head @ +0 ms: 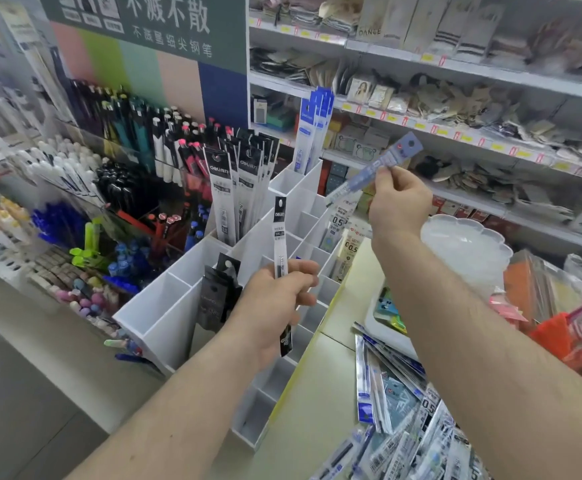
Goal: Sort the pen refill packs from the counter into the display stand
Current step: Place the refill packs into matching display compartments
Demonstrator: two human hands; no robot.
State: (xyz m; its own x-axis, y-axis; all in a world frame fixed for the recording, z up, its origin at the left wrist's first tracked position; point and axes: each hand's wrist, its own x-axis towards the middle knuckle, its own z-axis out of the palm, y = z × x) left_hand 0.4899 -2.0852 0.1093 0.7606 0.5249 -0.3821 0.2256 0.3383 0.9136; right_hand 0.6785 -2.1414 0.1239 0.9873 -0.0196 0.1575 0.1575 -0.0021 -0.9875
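My left hand [275, 299] grips a slim black-and-white refill pack [280, 233], held upright over the white display stand [165, 306]. My right hand [398, 202] pinches a blue-grey refill pack [383, 164], tilted, above the stand's right side. Several black-topped packs [237, 181] and blue packs [312, 129] stand in the stand's rear compartments, and dark packs [218, 292] sit in a front one. A heap of loose refill packs [400, 410] lies on the pale counter [317, 410] at the lower right.
Pens and markers [116, 174] fill racks left of the stand. Store shelves [456, 74] with packaged goods run behind. A translucent scalloped dish [466, 251] and orange and pink packets [552, 327] crowd the counter's right side.
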